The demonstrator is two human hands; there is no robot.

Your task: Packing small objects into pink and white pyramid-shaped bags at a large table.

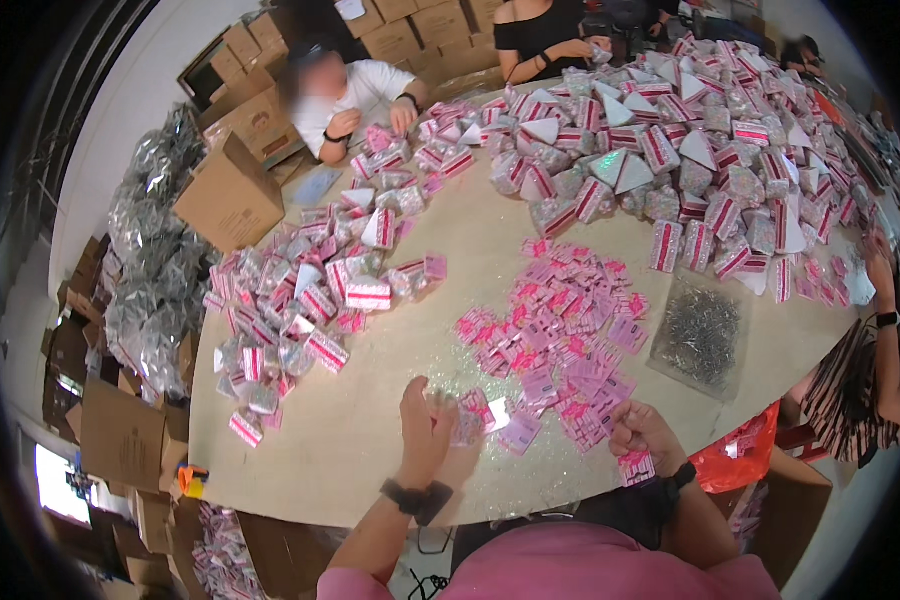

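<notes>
My left hand (428, 430) is raised over the near edge of the beige table (370, 440), its fingers around a small clear packet with a pink card (467, 415). My right hand (642, 432) rests at the table's edge and pinches a pink striped card (637, 466). Between and beyond my hands lies a loose spread of pink cards (560, 335). Both wrists wear dark bands.
Heaps of pink-and-clear packets cover the table's left (310, 290) and far right (690, 140). A clear bag of small metal pieces (700, 335) lies to the right. Other people sit at the far side and right edge. Cardboard boxes (228, 195) and silvery bags (150, 270) crowd the left.
</notes>
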